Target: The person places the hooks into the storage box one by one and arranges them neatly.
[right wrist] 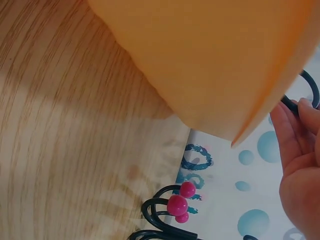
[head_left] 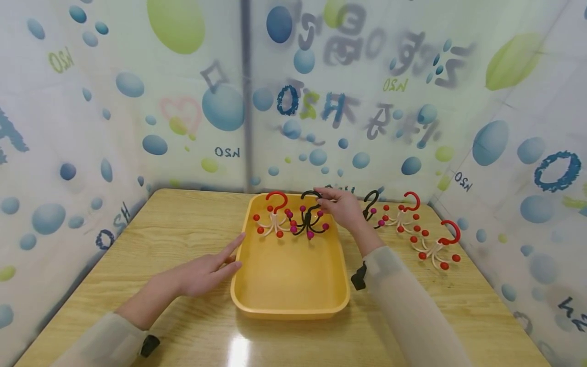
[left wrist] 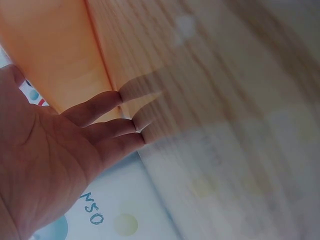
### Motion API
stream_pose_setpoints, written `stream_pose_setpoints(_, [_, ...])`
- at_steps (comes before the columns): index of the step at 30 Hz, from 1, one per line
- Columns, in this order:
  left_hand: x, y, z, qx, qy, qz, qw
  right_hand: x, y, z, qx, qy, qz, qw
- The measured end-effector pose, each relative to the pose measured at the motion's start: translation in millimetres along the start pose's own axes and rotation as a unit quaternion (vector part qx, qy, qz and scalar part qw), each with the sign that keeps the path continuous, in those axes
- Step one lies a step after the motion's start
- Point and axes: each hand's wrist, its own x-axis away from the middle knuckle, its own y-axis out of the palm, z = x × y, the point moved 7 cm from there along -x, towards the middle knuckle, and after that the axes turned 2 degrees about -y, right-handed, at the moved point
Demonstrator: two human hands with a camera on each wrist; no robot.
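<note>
My right hand (head_left: 343,208) pinches the hooked handle of a black claw massager (head_left: 308,220) with magenta ball tips, over the far part of a yellow tray (head_left: 289,275). In the right wrist view, that hand (right wrist: 302,160) has thumb and fingers on the black hook (right wrist: 314,89). Beside the black massager, a white claw massager (head_left: 274,222) with a red hook and red balls lies in the tray. My left hand (head_left: 199,275) touches the tray's left side with its fingers extended; the left wrist view shows its fingers (left wrist: 102,107) by the tray's wall.
Right of the tray, another black massager (head_left: 369,206) sits partly behind my right hand. Two white-and-red massagers, one farther (head_left: 401,216) and one nearer (head_left: 434,250), lie on the wooden table (head_left: 183,219). A printed curtain (head_left: 192,102) borders the table's back and sides.
</note>
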Motion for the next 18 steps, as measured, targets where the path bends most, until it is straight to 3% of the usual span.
stream_pose_setpoints(18, [-0.2,0.0,0.1,-0.003,0.0,-0.001,1.0,-4,4,12,0.026,0.007,-0.02,0.999])
